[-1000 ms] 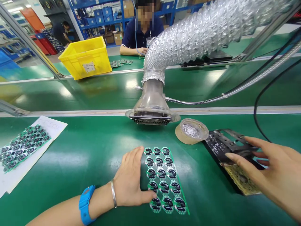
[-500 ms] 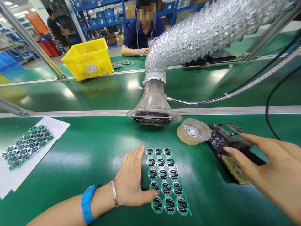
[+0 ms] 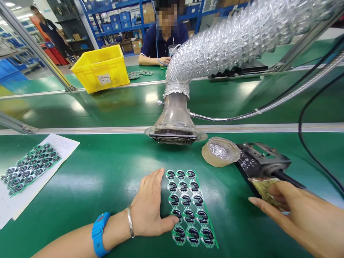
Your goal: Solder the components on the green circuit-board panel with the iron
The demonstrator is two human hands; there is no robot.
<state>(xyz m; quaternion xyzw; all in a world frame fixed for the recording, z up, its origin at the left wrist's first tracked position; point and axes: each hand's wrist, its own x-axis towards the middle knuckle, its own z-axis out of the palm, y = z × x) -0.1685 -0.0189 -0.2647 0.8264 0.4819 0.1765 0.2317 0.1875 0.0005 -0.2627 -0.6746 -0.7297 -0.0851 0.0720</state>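
Note:
My left hand (image 3: 150, 204) lies flat and open along the left edge of a green circuit board panel (image 3: 189, 209), its thumb resting on a lower board. The panel carries several round boards in rows, each with a black curved part. On the right, my right hand (image 3: 303, 215) is beside a soldering iron stand (image 3: 266, 161). Its thumb is spread away, and its bent fingers are over the yellowish sponge (image 3: 262, 188), partly hiding it; contact is unclear. A black soldering iron handle (image 3: 288, 179) sticks out of the stand and passes behind this hand.
A round tub (image 3: 219, 152) with silvery contents stands left of the stand. The fume extractor hood (image 3: 176, 122) hangs above the bench. Another panel (image 3: 30, 168) lies on white paper (image 3: 67, 143) at left. Across the bench are a yellow bin (image 3: 100, 68) and a seated person (image 3: 163, 43).
My right hand has moved down from the stand's holder to the sponge, and its fingers have bent. The left hand and panel stay in place. A person in the background has shifted.

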